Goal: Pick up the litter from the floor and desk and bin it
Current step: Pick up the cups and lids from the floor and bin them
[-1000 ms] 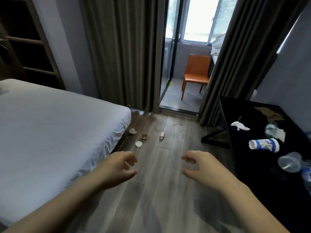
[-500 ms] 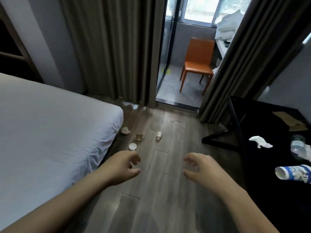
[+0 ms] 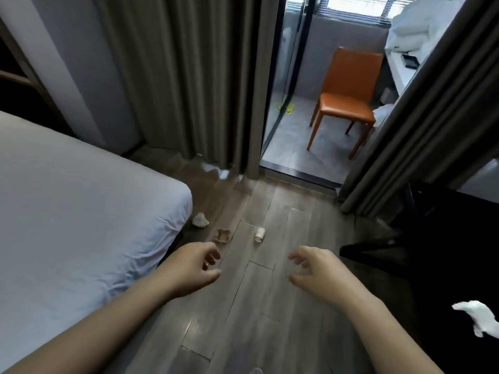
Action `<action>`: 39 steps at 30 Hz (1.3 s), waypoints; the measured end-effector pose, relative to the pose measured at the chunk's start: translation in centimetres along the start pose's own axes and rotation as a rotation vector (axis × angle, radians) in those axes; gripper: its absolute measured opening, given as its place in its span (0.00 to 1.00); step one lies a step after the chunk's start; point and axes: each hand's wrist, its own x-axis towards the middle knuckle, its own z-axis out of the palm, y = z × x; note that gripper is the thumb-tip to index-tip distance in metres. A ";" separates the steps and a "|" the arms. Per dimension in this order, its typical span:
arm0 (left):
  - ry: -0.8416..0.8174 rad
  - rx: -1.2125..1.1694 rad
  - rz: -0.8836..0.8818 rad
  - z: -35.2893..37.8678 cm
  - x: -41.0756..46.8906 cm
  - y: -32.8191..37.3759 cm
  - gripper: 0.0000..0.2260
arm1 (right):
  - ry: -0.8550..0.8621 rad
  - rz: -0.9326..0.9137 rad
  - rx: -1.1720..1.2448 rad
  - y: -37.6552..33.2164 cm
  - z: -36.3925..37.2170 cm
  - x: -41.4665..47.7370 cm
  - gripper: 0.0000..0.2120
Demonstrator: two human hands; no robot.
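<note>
A white wad (image 3: 200,220), a brown scrap (image 3: 223,235) and a small cup (image 3: 260,234) are lying on the floor (image 3: 243,306) beside the bed (image 3: 67,211); a tissue (image 3: 478,317) is sitting on the desk (image 3: 459,238). The left hand (image 3: 189,268) and right hand (image 3: 316,271) are hovering, fingers (image 3: 214,255) loosely curled, holding nothing.

Floor (image 3: 243,314) strip btw bed (image 3: 81,225) on L and bench (image 3: 453,238) on R is the open lane. Both hands hover over it, L hand (image 3: 193,268) and R hand (image 3: 318,273) apart, bare boards btw them. White wad (image 3: 200,220) lies just beside bed corner, open on its R side only. Brown wad (image 3: 223,236) just ahead of L hand, boards free round it. Small cup (image 3: 260,234) on its side, near brown wad but apart, reachable all round. Bench foot (image 3: 364,249) juts onto floor near R hand. Curtains (image 3: 189,76) close far end; gap to their R opens onto tiles w/ orange chair (image 3: 348,98). Tissue (image 3: 478,317) on bench, bare top around it.
</note>
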 end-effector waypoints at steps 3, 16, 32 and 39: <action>0.005 -0.039 -0.058 -0.1 4.1 -0.1 0.10 | -0.056 -0.009 -0.030 1.6 -1.4 5.1 0.20; -0.100 -0.082 -0.190 -2.5 24.8 -7.5 0.12 | -0.159 0.077 0.004 3.1 -1.6 26.1 0.18; -0.149 -0.156 -0.482 3.8 41.7 -18.3 0.08 | -0.350 0.062 -0.009 7.0 6.2 48.4 0.26; -0.201 -0.113 -0.561 14.6 47.5 -25.4 0.14 | -0.407 -0.080 -0.097 12.3 15.3 58.3 0.24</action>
